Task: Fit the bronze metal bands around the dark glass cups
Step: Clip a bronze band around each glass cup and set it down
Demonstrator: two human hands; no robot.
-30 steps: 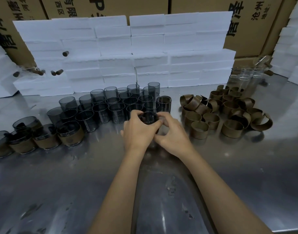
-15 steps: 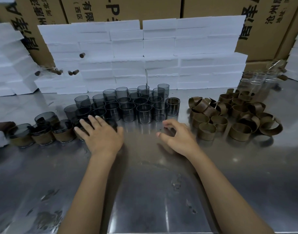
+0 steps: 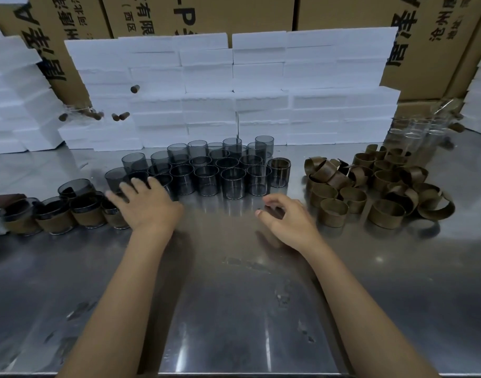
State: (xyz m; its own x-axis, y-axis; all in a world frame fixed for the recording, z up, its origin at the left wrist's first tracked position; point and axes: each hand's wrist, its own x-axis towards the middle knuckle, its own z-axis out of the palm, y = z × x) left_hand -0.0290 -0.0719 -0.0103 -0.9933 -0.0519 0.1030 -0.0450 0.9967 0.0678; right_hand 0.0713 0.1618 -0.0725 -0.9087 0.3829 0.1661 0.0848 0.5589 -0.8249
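Banded cups, four dark glass cylinders wrapped in bronze metal (image 3: 56,216), stand in a row at the left of the reflective steel bench (image 3: 233,296). The left hand (image 3: 149,205) lies palm down with fingers spread and straight; its fingertips reach over the right end of that row and the front left corner of the cluster of bare dark glass cups (image 3: 206,170). Whether the fingers actually touch a cup cannot be told. The bare cups are smooth, translucent, smoke-grey cylinders with open tops, packed upright, touching one another, in several rows behind both hands.

The right hand (image 3: 288,222) hovers low over the bench with fingers loosely curled, holding nothing. Just to its right lies the heap of loose bronze metal bands (image 3: 378,186): thin, matte, brown-gold strips curled into open rings, some standing on edge, others overlapping. The nearest band (image 3: 333,212) stands just beside the right hand, apart from it.

Behind the cups, white foam blocks (image 3: 233,85) with a grainy surface are stacked against brown cardboard cartons (image 3: 220,12). Clear glass cups (image 3: 416,132) stand at the far right.
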